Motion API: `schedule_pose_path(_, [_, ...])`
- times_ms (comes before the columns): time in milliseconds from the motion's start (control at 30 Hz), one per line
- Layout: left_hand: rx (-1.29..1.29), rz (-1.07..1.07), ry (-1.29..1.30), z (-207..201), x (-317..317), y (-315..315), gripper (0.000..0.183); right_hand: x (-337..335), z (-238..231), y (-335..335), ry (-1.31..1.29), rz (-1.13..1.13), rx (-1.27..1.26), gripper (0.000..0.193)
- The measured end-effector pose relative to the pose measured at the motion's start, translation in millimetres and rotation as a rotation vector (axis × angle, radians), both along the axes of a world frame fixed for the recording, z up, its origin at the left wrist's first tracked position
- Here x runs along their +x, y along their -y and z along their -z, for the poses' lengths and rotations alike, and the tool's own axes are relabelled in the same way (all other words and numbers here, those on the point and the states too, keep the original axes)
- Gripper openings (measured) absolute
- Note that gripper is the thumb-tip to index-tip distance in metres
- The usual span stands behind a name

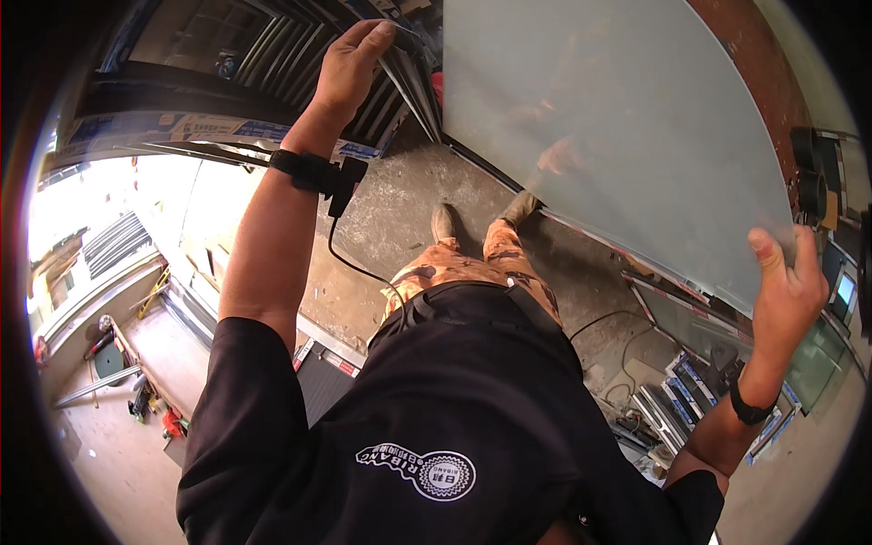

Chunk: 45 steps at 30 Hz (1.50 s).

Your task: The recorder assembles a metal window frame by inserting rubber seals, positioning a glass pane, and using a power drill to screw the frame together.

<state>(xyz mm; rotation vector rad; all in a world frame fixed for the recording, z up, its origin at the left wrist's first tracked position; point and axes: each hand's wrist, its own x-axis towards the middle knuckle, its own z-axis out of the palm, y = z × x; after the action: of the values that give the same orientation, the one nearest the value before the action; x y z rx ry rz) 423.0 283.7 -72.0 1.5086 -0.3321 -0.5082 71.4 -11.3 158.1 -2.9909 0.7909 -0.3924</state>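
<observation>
A large greyish glass panel (618,136) stands upright in front of me, its lower edge on a dark strip close to my shoes. My left hand (352,68) is raised at the top left, fingers and thumb drawn together beside the ends of several dark metal profiles (409,77). What lies between those fingers, if anything, is hidden. Off the panel's right edge, my right hand (790,286) has thumb and forefinger spread, with nothing seen between them. Its other fingers are partly hidden. A faint reflection of a hand shows in the glass.
Dark framed units (218,100) stand at the far left. A reddish-brown surface (758,54) runs behind the glass. Lower right, cut profiles (672,409) and a cable (604,318) lie on the concrete floor (400,195). Tools and a green disc (109,361) are at the left.
</observation>
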Motion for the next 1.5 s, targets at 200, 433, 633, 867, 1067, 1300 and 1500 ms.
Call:
schedule_pose_path(200, [0.043,-0.007,0.106,2.0,-4.8,7.1,0.037,2.1,1.8,-2.7,-0.007,-0.005,-0.025,0.04])
schedule_pose_path(433, [0.076,0.017,0.07,-4.8,-1.9,-1.9,0.036,0.4,3.7,-1.3,0.023,-0.026,-0.007,0.04])
schedule_pose_path(633, [0.062,0.015,0.06,-5.2,-1.6,-2.3,0.036,2.9,1.8,-4.5,0.018,0.025,-0.009,0.04])
schedule_pose_path(867, [0.023,0.023,0.085,5.1,4.4,7.7,0.039,1.5,1.5,-5.0,0.024,-0.012,-0.016,0.04])
schedule_pose_path(1067, [0.076,0.069,0.05,5.7,11.3,10.4,0.039,-0.5,3.9,1.6,0.02,-0.03,-0.035,0.041])
schedule_pose_path(1300, [0.063,0.072,0.037,6.1,14.2,7.5,0.042,1.6,1.2,0.3,-0.004,-0.029,-0.077,0.042])
schedule_pose_path(1500, [0.135,0.107,0.137,5.1,17.0,13.0,0.043,3.1,0.6,0.1,0.02,-0.022,0.003,0.042])
